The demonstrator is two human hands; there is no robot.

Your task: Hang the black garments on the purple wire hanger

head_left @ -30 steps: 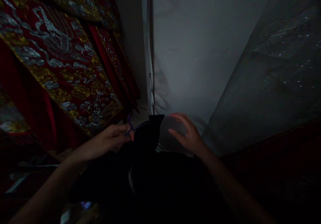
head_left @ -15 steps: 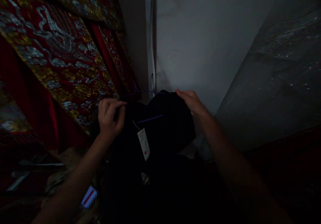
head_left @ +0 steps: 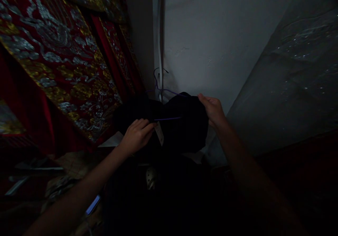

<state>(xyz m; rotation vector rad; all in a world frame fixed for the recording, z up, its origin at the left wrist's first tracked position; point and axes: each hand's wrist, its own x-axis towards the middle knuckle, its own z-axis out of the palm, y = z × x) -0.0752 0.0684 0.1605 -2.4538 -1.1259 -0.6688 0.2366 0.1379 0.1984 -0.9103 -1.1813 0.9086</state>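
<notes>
Around the middle of the frame there's a dark garment [head_left: 194, 134] on a purple hanger [head_left: 173, 92], and honestly it's so dim that most of the cloth just reads as a black lump. The hanger's hook stands up above it, with its lower bar showing across the neckline. Can't tell if that hook is caught on anything. A pale tag [head_left: 159, 134] dangles below the bar.

Right hand [head_left: 214, 111] has its thumb and fingers pinching the garment's upper edge, just right of centre. Left hand [head_left: 138, 134] is curled over, fingertips pinched on the cloth by the left end of the bar, right next to the tag. Too dark to say whether it's got a bit of the tag too.

My read: the step in hand is straightening the garment over the hanger. If so, the next move calls for a light pull on both sides so the shoulders sit even, without snagging the tag string.

Further out, a holey shoe [head_left: 151, 178] shows just below the garment, and a phone-like thing [head_left: 93, 205] glows toward the lower left. Upper left is all red embroidered cloth [head_left: 55, 31], silver and gold everywhere. Behind the hanger's a pale wall [head_left: 208, 28], with shiny plastic sheeting [head_left: 295, 74] off to the right.
</notes>
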